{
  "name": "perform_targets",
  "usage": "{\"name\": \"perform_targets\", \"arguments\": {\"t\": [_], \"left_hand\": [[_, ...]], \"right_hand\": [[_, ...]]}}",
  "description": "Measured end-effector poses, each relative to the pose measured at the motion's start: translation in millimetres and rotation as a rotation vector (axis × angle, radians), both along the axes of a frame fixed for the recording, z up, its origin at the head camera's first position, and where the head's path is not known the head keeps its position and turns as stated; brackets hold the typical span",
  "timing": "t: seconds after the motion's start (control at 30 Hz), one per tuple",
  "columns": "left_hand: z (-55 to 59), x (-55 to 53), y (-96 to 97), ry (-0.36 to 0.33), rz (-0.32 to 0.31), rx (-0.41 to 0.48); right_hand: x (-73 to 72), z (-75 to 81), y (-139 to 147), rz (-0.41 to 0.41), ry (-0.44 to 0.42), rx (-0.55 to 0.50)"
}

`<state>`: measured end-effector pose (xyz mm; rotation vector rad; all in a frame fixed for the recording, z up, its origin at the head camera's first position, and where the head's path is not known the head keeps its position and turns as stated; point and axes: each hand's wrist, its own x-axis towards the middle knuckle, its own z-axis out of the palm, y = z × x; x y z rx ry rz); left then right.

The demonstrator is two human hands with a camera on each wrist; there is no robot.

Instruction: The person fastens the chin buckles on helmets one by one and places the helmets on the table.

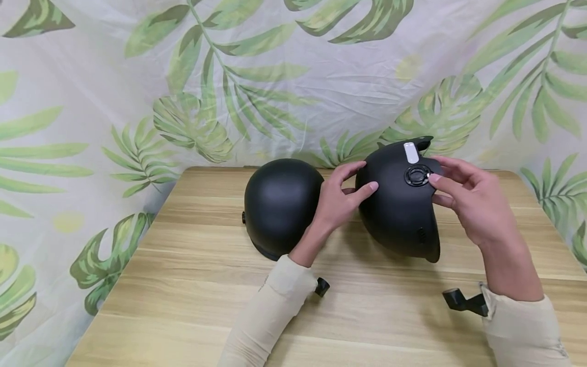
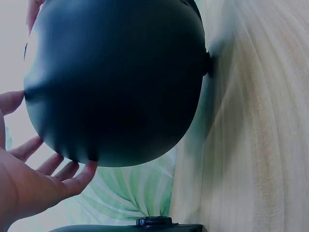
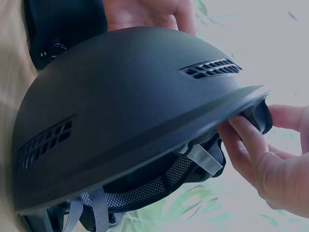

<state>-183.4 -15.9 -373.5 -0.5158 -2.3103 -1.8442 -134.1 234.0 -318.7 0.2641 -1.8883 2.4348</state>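
A matte black helmet [image 1: 394, 209], tilted on its side above the table, is held between both hands. My left hand [image 1: 337, 196] holds its rounded crown, with thumb and fingers spread over the shell in the left wrist view. My right hand [image 1: 481, 199] grips the opposite rim, thumb beside a round black side fitting [image 1: 417, 175] and fingers under the edge. A silvery strip [image 1: 411, 153] lies near that fitting. Slotted vents [image 3: 212, 68], grey straps [image 3: 205, 158] and a mesh lining [image 3: 145, 193] show in the right wrist view. Whether the lower rim touches the table cannot be told.
A second black helmet [image 1: 282, 206] sits dome up on the wooden table [image 1: 183, 285], just left of the held one. Behind the table hangs a leaf-printed cloth [image 1: 257, 76]. Black mounts [image 1: 322, 287] stick out at both sleeves.
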Motion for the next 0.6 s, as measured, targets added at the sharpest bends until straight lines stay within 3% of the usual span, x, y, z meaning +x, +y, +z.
{"name": "perform_targets", "arguments": {"t": [0.13, 0.27, 0.6], "left_hand": [[-0.5, -1.4, -1.9, -0.015, -0.010, 0.004], [-2.7, -4.0, -2.8, -0.053, -0.036, -0.050], [-7.6, -5.9, -6.9, -0.201, -0.146, -0.118]], "right_hand": [[-2.0, -2.4, 7.3, 0.044, 0.004, -0.150], [-2.7, -5.2, 15.1, 0.076, -0.002, -0.242], [0.2, -13.3, 32.6, 0.188, 0.034, -0.360]]}}
